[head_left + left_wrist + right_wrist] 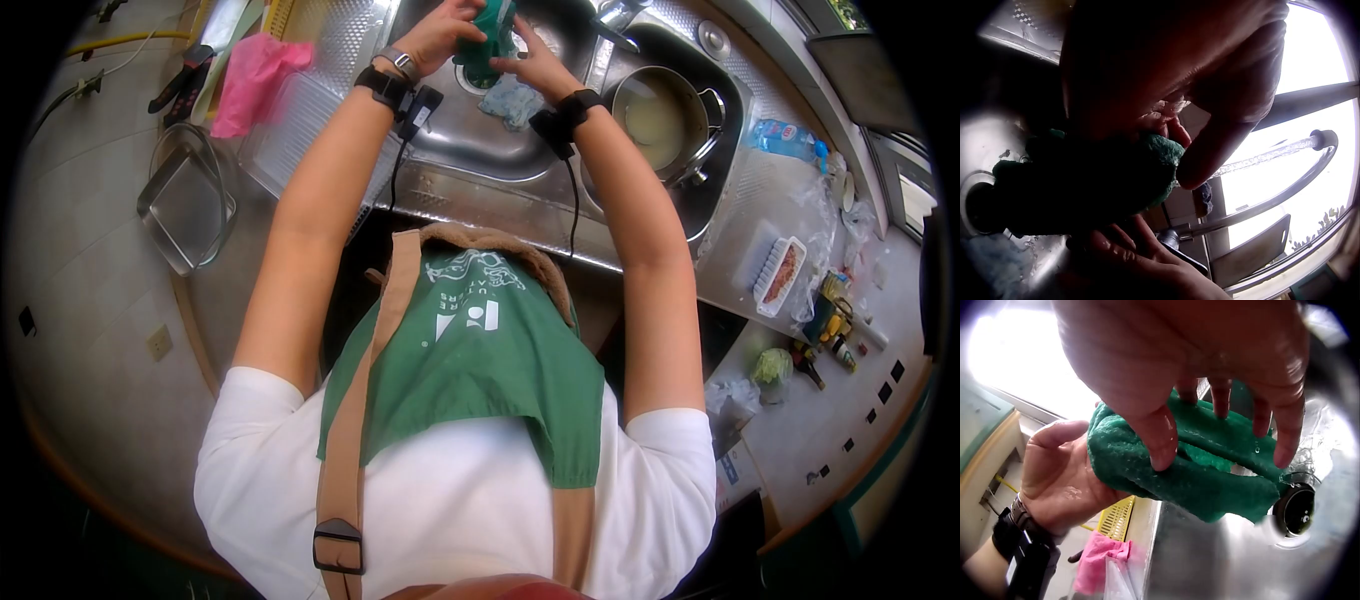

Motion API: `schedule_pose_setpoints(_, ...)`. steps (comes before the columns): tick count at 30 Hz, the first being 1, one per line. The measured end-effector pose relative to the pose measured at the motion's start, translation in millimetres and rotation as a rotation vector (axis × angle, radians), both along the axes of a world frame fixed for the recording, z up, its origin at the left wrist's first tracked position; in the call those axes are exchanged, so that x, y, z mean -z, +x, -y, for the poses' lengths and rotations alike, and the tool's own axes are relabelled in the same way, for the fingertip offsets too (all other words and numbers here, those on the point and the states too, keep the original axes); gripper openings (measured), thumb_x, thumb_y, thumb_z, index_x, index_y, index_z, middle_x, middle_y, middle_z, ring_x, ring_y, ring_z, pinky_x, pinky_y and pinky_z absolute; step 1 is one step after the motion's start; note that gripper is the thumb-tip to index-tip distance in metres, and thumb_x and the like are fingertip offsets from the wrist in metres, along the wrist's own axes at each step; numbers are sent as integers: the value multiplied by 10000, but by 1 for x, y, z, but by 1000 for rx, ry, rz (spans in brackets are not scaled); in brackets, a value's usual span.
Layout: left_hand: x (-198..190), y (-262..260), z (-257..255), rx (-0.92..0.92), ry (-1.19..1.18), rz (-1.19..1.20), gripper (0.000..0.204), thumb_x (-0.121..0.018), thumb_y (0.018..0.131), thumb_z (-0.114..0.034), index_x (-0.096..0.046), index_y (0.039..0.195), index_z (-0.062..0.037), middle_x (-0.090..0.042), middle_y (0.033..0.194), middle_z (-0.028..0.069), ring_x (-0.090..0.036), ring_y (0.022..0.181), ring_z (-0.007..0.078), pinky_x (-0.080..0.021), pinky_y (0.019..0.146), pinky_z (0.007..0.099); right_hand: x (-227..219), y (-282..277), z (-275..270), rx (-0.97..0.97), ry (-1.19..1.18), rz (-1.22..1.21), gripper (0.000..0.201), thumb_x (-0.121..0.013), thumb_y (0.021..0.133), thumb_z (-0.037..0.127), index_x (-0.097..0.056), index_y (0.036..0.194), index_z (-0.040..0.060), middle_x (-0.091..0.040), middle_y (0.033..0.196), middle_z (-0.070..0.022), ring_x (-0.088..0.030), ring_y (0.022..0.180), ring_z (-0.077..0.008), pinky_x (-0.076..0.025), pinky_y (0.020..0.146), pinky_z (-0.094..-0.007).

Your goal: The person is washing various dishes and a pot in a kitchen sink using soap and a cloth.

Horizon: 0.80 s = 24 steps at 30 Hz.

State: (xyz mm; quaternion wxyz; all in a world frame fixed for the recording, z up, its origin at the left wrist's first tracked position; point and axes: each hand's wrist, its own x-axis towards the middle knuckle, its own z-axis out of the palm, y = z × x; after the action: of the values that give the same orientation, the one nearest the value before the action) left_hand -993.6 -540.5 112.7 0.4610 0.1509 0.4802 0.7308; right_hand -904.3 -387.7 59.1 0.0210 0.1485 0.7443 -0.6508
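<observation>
Over the sink (480, 150), both hands hold a wet green cloth (1216, 490), folded into a long, hanging bundle. The left hand (430, 42) grips its upper end, thumb on one side, as the right wrist view shows. Fingers and thumb of the right hand (545, 70) are curled over the folds from the other side. Water (1266, 157) runs from the curved faucet (1260, 209) down toward the cloth in the left wrist view. A blue-and-white cloth (512, 103) lies on the sink bottom near the drain (1296, 512).
A pot (655, 115) with cloudy liquid stands in the right basin. A pink cloth (258, 82) and a clear plastic tray (310, 130) lie left of the sink. On the right counter are a water bottle (785, 140) and a white tray of meat (780, 277).
</observation>
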Motion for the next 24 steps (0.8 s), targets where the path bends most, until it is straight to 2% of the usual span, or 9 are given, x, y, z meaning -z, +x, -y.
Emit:
schedule_pose_setpoints(2, -5, 1, 0, 21, -9, 19, 345, -544, 722, 16, -402, 993, -143, -514, 925, 11, -532, 814, 123, -446, 621, 230, -4, -5, -2, -2, -216, 48, 355, -630, 761, 120, -513, 1085, 36, -553, 1024, -69, -524, 935, -163, -408, 843, -326)
schedule_pose_setpoints(6, 13, -12, 13, -131, -121, 20, 263, -579, 761, -71, -437, 965, -157, -512, 902, -13, -521, 811, 93, -445, 635, 224, -16, -4, -20, 176, -604, 121, 97, -565, 813, 184, -535, 869, 110, -527, 856, -2, -482, 844, -128, -411, 762, -383)
schedule_pose_setpoints(9, 47, -26, 19, -180, -156, -107, 118, -522, 823, -177, -511, 931, -134, -541, 982, 20, -544, 869, 160, -458, 697, 306, -27, -5, -24, 288, -750, 130, 103, -492, 811, 161, -511, 849, 67, -533, 856, -35, -494, 848, -179, -407, 747, -425)
schedule_pose_setpoints(11, 51, -34, 26, -390, -328, -93, 291, -610, 743, -60, -439, 967, -130, -529, 916, 10, -490, 797, 123, -384, 645, 284, -24, -8, -29, 285, -783, 119, 131, -475, 813, 173, -506, 857, 54, -532, 848, -46, -503, 833, -190, -409, 752, -423)
schedule_pose_setpoints(16, 60, -30, 24, -489, -667, -229, 250, -574, 749, -28, -474, 958, -120, -514, 890, 17, -500, 778, 152, -416, 603, 304, -20, -20, -18, 296, -894, 34, 177, -441, 823, 189, -495, 884, 31, -536, 835, -64, -522, 790, -208, -417, 763, -403)
schedule_pose_setpoints(19, 59, -14, 15, -502, -720, 21, 262, -504, 826, -154, -453, 1081, -125, -424, 1124, 49, -422, 1000, 225, -469, 748, 445, -40, -17, -15, 224, -1059, -81, 190, -463, 834, 207, -501, 933, 49, -536, 862, -61, -522, 812, -202, -420, 769, -406)
schedule_pose_setpoints(21, 45, 1, 8, -382, -572, 392, 371, -434, 873, -307, -400, 1209, -153, -350, 1247, 92, -334, 1157, 307, -363, 850, 618, -47, -15, -17, -62, -1181, -61, 213, -472, 859, 288, -534, 962, 112, -583, 963, -76, -545, 871, -211, -402, 823, -376)
schedule_pose_setpoints(23, 35, 11, 7, -136, -184, 642, 416, -375, 888, -354, -379, 1241, -134, -370, 1251, 131, -367, 1152, 343, -324, 864, 651, -56, -12, -11, -44, -1204, -31, 185, -480, 855, 272, -555, 901, 109, -589, 889, -65, -550, 840, -205, -423, 785, -372)
schedule_pose_setpoints(24, 36, 15, 3, -136, -182, 644, 416, -375, 888, -354, -379, 1241, -134, -370, 1251, 131, -367, 1152, 343, -324, 864, 651, -60, -11, -7, 86, -1144, -48, 169, -487, 859, 258, -556, 894, 108, -582, 866, -49, -548, 830, -182, -430, 770, -353)
